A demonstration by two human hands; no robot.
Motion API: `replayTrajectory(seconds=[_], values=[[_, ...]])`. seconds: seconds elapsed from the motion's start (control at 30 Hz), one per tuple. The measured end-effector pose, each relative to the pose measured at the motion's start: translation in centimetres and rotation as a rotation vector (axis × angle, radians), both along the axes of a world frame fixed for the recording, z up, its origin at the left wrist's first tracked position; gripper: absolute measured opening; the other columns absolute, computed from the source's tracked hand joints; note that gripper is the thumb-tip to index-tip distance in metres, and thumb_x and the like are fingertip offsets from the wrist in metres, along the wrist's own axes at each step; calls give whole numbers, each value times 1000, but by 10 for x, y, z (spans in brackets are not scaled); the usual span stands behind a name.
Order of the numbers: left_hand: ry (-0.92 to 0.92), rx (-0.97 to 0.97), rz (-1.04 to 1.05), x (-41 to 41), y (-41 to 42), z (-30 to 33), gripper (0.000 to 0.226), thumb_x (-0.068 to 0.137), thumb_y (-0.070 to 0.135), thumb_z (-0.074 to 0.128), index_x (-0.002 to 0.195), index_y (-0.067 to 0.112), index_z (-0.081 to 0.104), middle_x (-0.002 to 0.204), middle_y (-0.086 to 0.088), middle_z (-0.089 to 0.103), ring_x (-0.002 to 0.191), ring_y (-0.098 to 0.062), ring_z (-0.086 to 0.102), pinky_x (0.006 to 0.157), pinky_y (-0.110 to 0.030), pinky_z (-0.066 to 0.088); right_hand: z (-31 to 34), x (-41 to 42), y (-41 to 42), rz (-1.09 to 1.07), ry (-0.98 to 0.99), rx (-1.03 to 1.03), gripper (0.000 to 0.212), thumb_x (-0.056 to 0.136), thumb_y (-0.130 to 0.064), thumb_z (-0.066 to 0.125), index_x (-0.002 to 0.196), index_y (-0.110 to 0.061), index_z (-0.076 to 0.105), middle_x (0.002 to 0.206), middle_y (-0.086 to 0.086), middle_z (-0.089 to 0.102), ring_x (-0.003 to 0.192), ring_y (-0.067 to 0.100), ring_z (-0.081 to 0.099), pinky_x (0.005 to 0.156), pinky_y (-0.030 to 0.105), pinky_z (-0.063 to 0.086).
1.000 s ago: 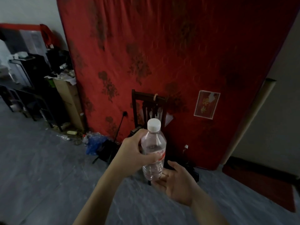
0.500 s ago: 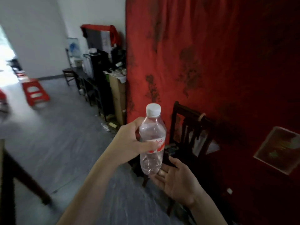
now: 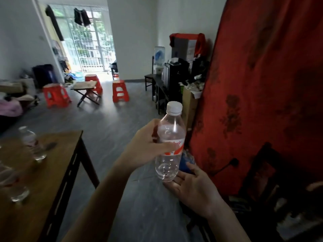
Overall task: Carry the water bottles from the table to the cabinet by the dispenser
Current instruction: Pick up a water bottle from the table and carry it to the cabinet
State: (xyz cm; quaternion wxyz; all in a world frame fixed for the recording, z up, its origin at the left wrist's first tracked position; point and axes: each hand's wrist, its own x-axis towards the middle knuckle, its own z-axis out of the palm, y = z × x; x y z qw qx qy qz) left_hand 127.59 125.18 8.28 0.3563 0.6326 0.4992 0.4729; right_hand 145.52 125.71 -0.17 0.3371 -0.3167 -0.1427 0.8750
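At my left stands the wooden table with dark legs. A clear water bottle stands upright on it near the far edge, and a second, blurred bottle stands nearer me at its left side.

The tabletop is cut off by the left and bottom edges. On it, one bottle is smeared by motion blur, and another at the left edge is blurred and partly out of view. The left hand covers part of the held bottle's label. The far dispenser is small; the cabinet beside it is probably the dark unit.
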Motion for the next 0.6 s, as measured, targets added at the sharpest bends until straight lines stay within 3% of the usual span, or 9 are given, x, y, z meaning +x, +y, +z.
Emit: replayTrajectory(seconds=[0.13,0.23,0.4,0.53,0.6], values=[[-18,31,115,-42,48,4,62,65,31,91,118,25,61,108,5,75,100,-12,73,89,-40,59,3,-47,62,75,-19,6,62,100,-41,40,132,10,52,127,28,64,110,43,65,91,54,51],[-23,51,147,-74,96,10,52,78,15,83,124,19,59,110,1,74,101,-14,73,91,-43,60,9,-81,115,85,-13,-4,64,101,-43,39,134,10,50,126,27,65,107,41,67,88,53,53],[-53,123,183,-124,184,17,61,70,30,84,124,19,59,111,-1,73,103,-19,72,90,-45,61,28,-131,205,118,-15,35,66,87,-38,51,131,11,51,123,28,66,108,41,67,86,54,53],[-114,164,167,-148,252,24,63,64,36,88,119,22,61,110,-3,74,103,-20,72,86,-38,61,40,-156,269,103,13,26,61,99,-39,42,129,13,51,122,31,65,109,44,65,86,55,53],[-142,174,161,-153,287,31,60,65,32,91,116,22,62,108,-5,73,100,-19,73,81,-33,61,47,-163,304,97,9,32,61,101,-40,41,128,14,51,126,32,63,117,46,61,97,51,51]])
